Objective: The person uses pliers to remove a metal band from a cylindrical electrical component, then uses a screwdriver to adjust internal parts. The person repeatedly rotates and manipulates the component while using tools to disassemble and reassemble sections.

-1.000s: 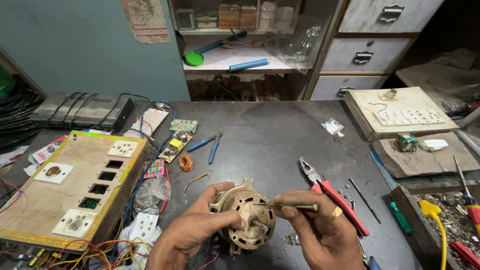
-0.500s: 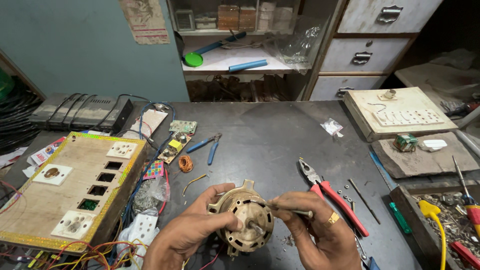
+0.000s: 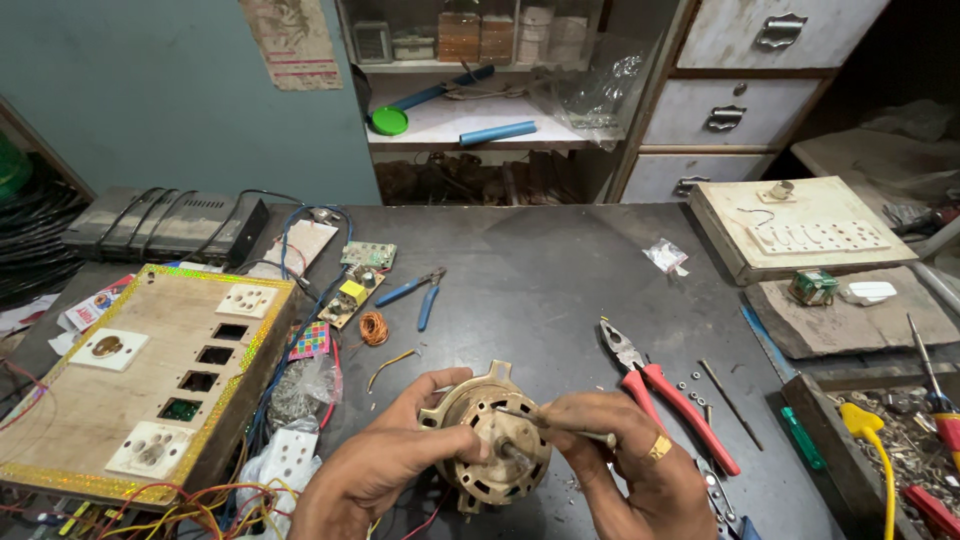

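Lower centre of frame: my left hand point(image 3: 375, 475) cups the round brass-coloured metal motor housing point(image 3: 487, 440), lifted just above the dark bench point(image 3: 560, 270). My right hand point(image 3: 640, 465) pinches a thin metal rod tool point(image 3: 555, 425), tip at the housing's hub. Risk, as I judge it: the tip skids off the hub and jabs the left fingers point(image 3: 435, 390), or the housing tips out of a one-sided grip. Left fingers curl half closed round the rim; right fingers close tight on the rod. Red-handled pliers point(image 3: 665, 395) lie just right.
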